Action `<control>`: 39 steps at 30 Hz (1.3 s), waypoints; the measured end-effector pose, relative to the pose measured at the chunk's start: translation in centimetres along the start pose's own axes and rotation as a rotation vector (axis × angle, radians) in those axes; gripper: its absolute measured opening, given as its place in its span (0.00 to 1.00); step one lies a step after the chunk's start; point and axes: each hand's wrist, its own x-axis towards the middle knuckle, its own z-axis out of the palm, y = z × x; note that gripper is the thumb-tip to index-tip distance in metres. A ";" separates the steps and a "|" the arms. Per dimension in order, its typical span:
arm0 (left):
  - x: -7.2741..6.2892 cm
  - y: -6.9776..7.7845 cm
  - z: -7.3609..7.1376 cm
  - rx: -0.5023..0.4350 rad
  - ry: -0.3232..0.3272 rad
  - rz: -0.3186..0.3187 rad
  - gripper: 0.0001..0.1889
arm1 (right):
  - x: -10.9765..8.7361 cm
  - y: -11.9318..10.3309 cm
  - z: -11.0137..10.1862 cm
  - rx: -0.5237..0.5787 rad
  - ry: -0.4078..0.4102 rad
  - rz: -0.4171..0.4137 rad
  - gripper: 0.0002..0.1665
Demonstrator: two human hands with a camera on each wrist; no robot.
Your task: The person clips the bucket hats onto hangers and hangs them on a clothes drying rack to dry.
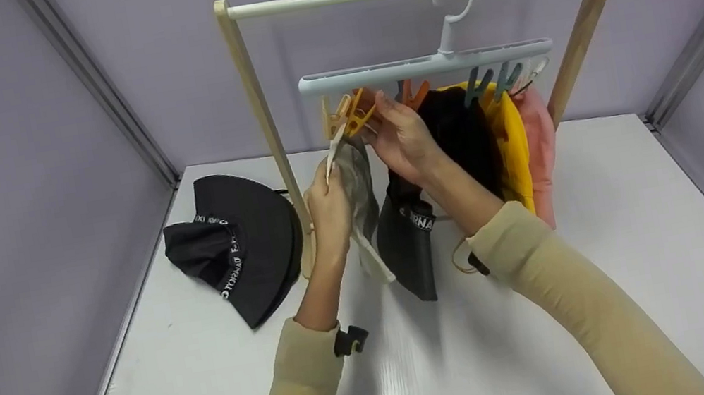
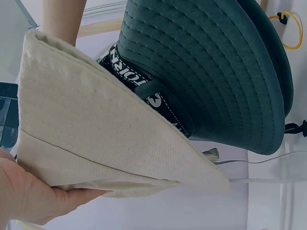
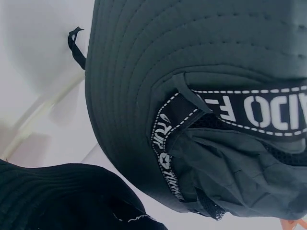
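Beige hat up beneath the pale hanger, its fabric pinched by the fingers of the left hand, presumably raised so its edge sits level with the orange-yellow clip! Opposite, the right hand is at that clip, though whether its fingers squeeze it, I cannot tell; left forearm reaching steeply up, right forearm slanting inward, dark hat hanging between them

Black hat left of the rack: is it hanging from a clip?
No, in the head view the black hat lies on the white table beside the rack.
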 end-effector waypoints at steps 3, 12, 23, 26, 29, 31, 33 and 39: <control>0.1 -0.1 0.1 -0.009 -0.004 -0.006 0.13 | 0.1 0.0 0.1 -0.020 0.046 -0.007 0.17; -0.1 -0.4 0.2 -0.076 -0.032 0.009 0.15 | 0.3 0.1 0.6 -0.065 0.138 -0.016 0.16; -0.2 -0.5 0.2 -0.080 -0.019 0.019 0.15 | 0.6 0.0 1.5 -0.055 0.230 0.044 0.14; -0.2 -0.5 0.2 -0.070 -0.025 0.008 0.15 | 0.5 -0.1 1.6 -0.056 0.229 0.065 0.15; -0.1 -0.5 0.2 -0.064 -0.037 0.000 0.15 | 0.3 -0.3 1.8 -0.058 0.228 0.087 0.16; -0.1 -0.5 0.2 -0.069 -0.044 -0.009 0.15 | 0.2 -0.4 2.0 -0.063 0.242 0.110 0.16; -0.1 -0.5 0.2 -0.070 -0.047 -0.018 0.16 | 0.2 -0.6 2.2 -0.072 0.273 0.138 0.14; -0.2 -0.4 0.3 -0.064 -0.044 -0.036 0.15 | 0.1 -1.1 2.7 -0.077 0.343 0.192 0.16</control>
